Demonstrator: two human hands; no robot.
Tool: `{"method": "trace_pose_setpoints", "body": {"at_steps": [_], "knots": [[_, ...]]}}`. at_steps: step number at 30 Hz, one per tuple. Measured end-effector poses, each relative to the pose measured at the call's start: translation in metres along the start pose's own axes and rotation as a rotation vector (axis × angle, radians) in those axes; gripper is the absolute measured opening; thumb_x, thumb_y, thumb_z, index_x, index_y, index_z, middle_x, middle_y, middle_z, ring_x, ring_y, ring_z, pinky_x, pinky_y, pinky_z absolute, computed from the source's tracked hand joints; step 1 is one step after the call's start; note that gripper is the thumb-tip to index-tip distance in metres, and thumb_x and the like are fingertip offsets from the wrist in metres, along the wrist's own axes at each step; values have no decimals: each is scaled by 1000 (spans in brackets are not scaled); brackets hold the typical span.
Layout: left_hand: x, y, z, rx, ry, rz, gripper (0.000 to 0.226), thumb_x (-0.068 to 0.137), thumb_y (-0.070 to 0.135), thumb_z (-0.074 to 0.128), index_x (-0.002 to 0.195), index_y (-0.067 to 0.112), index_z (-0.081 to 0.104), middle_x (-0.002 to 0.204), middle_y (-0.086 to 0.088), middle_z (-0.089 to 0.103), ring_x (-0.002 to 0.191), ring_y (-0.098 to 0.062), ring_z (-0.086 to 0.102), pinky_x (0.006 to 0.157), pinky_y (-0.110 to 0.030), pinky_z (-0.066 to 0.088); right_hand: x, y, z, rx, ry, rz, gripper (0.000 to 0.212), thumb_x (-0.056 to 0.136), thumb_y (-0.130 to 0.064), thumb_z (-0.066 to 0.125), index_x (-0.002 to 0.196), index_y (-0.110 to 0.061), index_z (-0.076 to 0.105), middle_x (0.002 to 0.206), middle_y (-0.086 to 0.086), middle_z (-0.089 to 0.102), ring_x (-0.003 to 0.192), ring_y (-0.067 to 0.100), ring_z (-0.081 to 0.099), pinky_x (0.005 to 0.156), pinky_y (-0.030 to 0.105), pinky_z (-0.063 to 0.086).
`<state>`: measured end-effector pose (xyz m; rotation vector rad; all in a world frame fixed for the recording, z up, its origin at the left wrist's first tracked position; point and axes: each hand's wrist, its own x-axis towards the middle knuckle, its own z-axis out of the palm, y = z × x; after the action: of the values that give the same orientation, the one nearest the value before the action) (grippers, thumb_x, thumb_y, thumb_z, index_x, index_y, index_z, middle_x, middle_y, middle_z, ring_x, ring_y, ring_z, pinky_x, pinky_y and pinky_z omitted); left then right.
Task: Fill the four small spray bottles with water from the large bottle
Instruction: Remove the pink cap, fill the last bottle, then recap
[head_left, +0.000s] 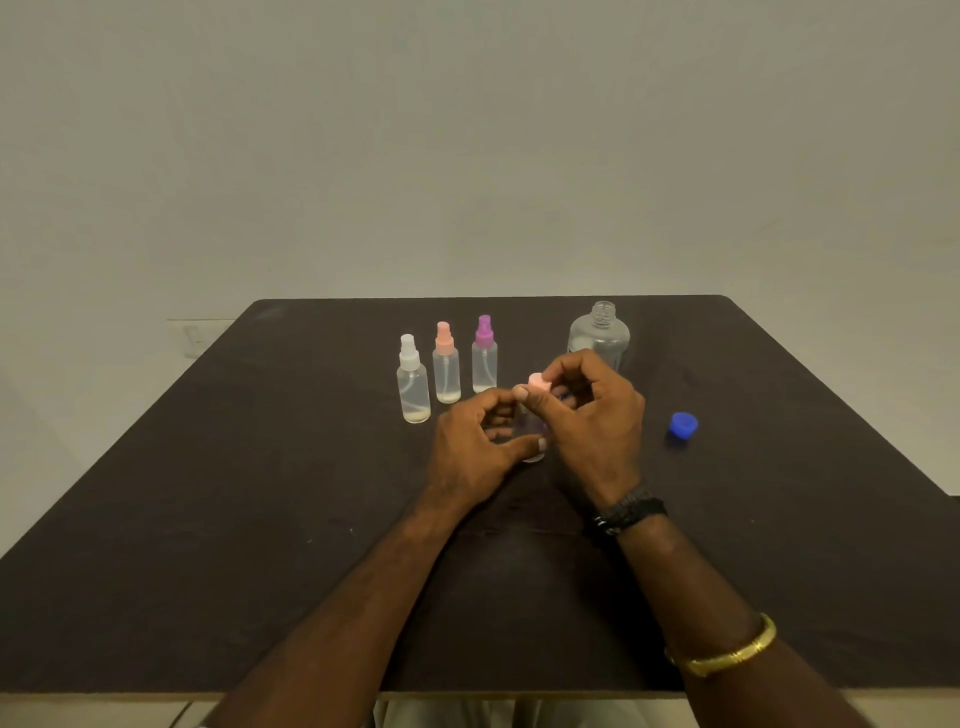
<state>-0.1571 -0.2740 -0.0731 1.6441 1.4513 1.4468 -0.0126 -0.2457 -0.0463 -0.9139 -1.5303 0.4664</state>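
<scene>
I log: left hand (478, 441) curls round a small spray bottle (533, 428) (mostly hidden); right hand (592, 415) pinches the pink spray cap (537, 383) atop it.

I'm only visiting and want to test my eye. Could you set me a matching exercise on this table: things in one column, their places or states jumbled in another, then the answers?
Things
1. round blue plastic cap
2. large clear plastic bottle
3. small clear spray bottle with white top
4. small pale pink spray top

Places or states
A. pinched in the right hand
B. lying alone on the dark table, right of both hands
C. leftmost in the row of three
D. standing uncapped behind the right hand

Pairs: 1-B, 2-D, 3-C, 4-A
</scene>
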Motion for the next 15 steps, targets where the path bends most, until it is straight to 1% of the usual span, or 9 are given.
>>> {"method": "trace_pose_setpoints", "body": {"at_steps": [4,9,11,13,15], "knots": [[-1,-1,2,-21,-15,-4,54,73,20,92,122,16,71,107,3,76,101,-8,73,89,-36,63,-1,-3,-3,19,-7,20,22,77,-23,90,87,-17,71,78,-10,70,71,12,66,62,16,54],[0,-1,-1,-57,-44,-19,53,76,17,90,125,15,70,112,3,76,105,-10,73,93,-38,61,-2,-6,-8,50,-96,6,17,86,-17,81,100,-15,73,93,-11,73,88,6,70,74,15,56],[-1,0,0,-79,-48,-28,53,76,16,90,125,14,70,111,2,77,104,-11,73,93,-38,61,-3,-5,-8,48,-102,20,15,89,-15,77,103,-16,73,96,-11,74,91,5,70,76,17,56],[-2,2,3,-89,-48,-27,50,76,15,89,123,14,70,109,2,77,102,-11,74,92,-37,62,-3,-5,-6,27,-97,7,18,87,-18,79,104,-18,73,100,-11,72,94,5,69,78,18,56],[-3,2,5,-86,-46,-19,47,76,13,89,119,14,72,106,3,78,99,-10,74,90,-37,62,-4,-4,-5,-27,-84,-21,26,83,-28,84,105,-22,71,103,-9,68,94,6,66,78,17,54]]}}
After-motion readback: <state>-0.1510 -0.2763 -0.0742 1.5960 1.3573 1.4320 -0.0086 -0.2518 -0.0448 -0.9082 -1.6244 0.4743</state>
